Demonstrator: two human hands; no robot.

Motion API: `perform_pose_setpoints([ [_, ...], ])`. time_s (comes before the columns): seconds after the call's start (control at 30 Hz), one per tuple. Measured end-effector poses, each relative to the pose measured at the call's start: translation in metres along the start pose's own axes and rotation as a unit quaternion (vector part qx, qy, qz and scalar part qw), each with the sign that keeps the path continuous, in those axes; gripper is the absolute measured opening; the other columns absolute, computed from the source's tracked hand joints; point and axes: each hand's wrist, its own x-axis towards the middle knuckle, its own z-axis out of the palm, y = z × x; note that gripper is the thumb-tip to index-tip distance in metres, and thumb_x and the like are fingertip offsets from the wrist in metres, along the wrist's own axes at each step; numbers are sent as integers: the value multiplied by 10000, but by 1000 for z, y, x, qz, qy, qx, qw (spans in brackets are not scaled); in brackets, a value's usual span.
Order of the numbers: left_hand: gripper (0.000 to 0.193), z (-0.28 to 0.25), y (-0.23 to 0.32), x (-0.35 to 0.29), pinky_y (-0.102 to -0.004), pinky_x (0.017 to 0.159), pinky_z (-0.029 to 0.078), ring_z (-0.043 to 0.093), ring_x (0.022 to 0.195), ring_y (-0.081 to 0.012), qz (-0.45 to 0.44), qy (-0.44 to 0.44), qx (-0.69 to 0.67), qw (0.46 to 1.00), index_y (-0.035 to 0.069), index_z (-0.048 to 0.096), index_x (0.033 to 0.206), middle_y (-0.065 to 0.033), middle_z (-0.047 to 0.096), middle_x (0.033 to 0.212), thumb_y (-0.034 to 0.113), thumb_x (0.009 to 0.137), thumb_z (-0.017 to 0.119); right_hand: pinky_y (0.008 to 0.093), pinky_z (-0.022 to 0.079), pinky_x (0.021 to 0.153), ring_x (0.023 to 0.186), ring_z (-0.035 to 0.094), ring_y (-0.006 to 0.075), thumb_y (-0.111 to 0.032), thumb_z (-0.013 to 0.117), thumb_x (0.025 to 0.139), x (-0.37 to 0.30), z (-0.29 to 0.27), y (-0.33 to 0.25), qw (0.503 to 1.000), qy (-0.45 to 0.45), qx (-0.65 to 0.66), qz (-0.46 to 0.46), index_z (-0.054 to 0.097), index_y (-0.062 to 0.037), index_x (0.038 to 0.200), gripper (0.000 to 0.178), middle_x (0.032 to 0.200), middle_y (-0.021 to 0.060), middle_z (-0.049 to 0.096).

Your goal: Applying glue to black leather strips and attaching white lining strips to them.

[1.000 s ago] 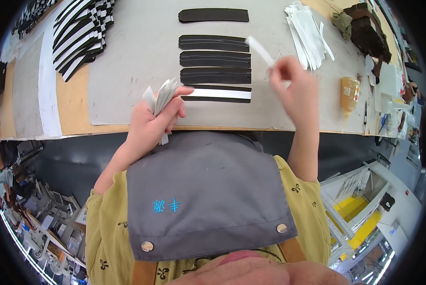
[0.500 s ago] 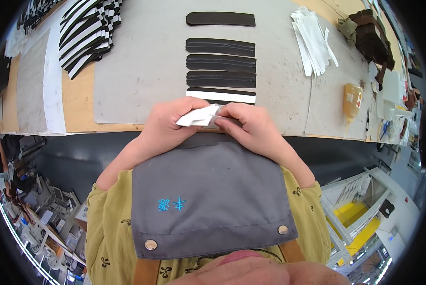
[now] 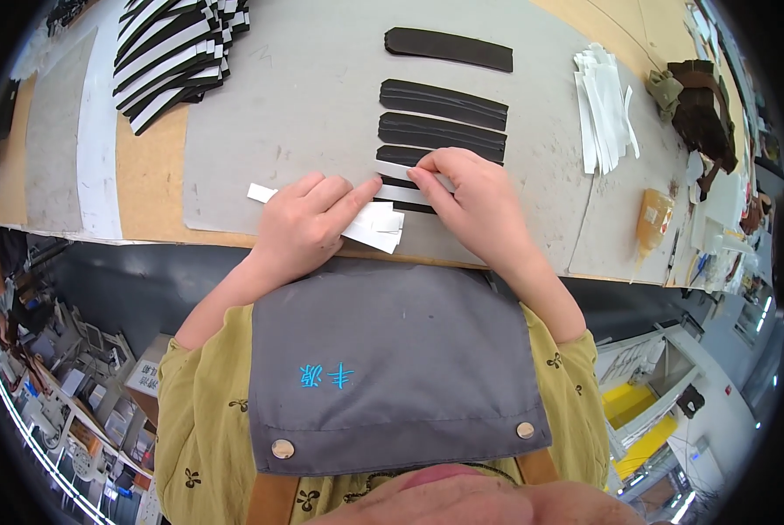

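Observation:
A bundle of white strips (image 3: 376, 229) is held under the curled fingers of my left hand (image 3: 309, 219), its ends sticking out on both sides. My left index finger reaches out to the left end of the nearest black strips. With thumb and forefinger closed, my right hand (image 3: 479, 197) pinches a single white strip (image 3: 394, 170) over a black strip, partly covered by the fingers. Just nearer lies a black strip with a white strip on it (image 3: 401, 194). Farther off, several bare black strips (image 3: 443, 129) lie in a column, the farthest black strip (image 3: 449, 49) set apart.
A heap of black-and-white strips (image 3: 169, 61) lies at the far left. To the right are loose white strips (image 3: 600, 114), a bottle of amber liquid (image 3: 653, 217) and a dark brown bundle (image 3: 705, 109). The table's front edge (image 3: 462, 261) runs close to my apron.
My hands have come apart. The right one has carried a white strip forward to the black strips; the left has moved slightly left with the bundle. The view has shifted.

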Motion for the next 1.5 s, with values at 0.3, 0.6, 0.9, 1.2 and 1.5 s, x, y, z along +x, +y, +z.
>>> perform_pose_setpoints([
  [0.3,552,-1,-3,1,-315,583,472,558,687,-181,-13,-14,-12,1000,118,763,1189,2,614,818,20,648,705,390,539,662,770,699,313,-200,694,963,9,6,-2,995,20,-99,24,716,-26,925,179,876,120,720],
  [0.6,627,2,-4,3,-315,622,500,603,750,-187,-38,2,-30,999,146,759,1251,-8,673,928,-18,647,716,386,534,648,759,696,302,-219,699,957,10,5,-2,993,15,-113,22,720,-40,921,184,875,106,717],
  [0.9,642,0,-3,7,-303,633,501,590,765,-170,-43,-9,-12,999,141,736,1281,15,647,956,-31,664,687,423,539,612,731,688,310,-234,666,971,10,7,1,993,25,-113,-3,673,-66,851,206,841,71,689],
  [1.2,616,0,-2,8,-293,621,511,587,757,-156,-44,-16,1,999,131,735,1267,29,634,952,-34,679,655,410,530,588,713,681,297,-231,672,969,11,8,0,992,25,-124,-11,669,-72,840,205,813,61,673],
  [1.5,692,1,1,9,-302,639,521,653,827,-166,-71,-35,5,997,177,755,1265,11,660,978,-59,617,707,404,530,586,720,681,291,-243,675,973,8,4,-1,991,24,-134,6,664,-75,844,212,820,59,677],
])
